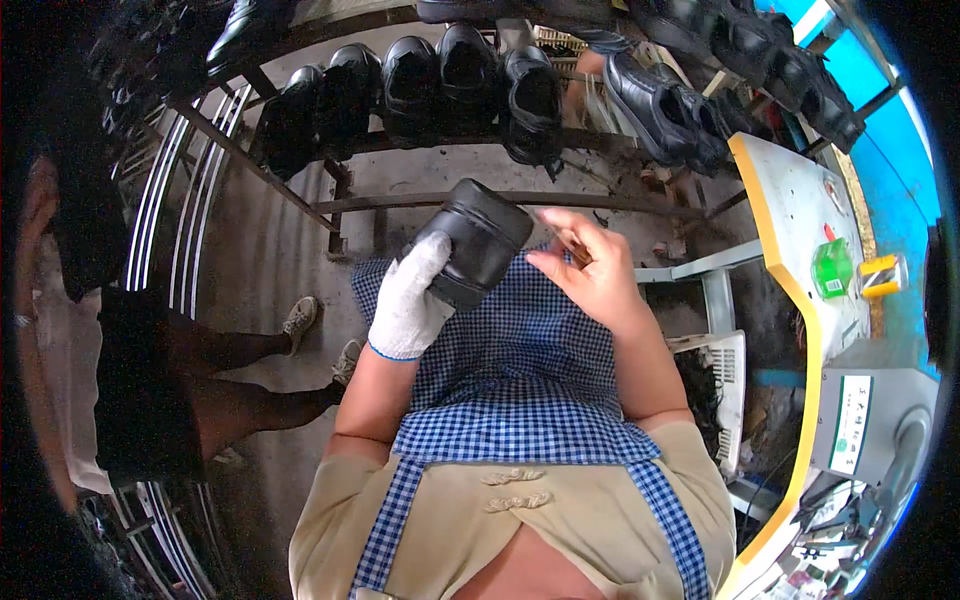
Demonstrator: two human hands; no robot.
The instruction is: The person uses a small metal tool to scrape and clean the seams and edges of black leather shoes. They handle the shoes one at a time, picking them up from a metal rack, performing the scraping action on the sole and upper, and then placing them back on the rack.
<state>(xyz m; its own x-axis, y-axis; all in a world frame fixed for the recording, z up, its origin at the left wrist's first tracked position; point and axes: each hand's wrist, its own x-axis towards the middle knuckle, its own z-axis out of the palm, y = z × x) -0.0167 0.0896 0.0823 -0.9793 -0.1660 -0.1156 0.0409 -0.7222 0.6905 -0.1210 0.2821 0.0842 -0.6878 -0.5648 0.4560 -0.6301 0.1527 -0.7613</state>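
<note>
My left hand (412, 290), in a white knitted glove with a blue cuff edge, grips a black leather shoe (478, 250) in front of my apron. The shoe is tilted and foreshortened, with the gloved thumb lying over its side and the other fingers hidden beneath it. Bare and just right of the shoe, my right hand (592, 268) is closed around a small thin tool (574, 246) with a brownish handle. Its kind is too hidden to make out, and its front end comes close to the shoe's edge; whether they touch cannot be told.
Racks ahead hold several black shoes (467, 75). At right stands a yellow-edged worktable (800, 240) with a green tape roll (831, 268), a yellow-and-black roll (881, 276) and a grey machine (872, 420). Below it is a white crate (728, 400). Another person (150, 390) stands at left.
</note>
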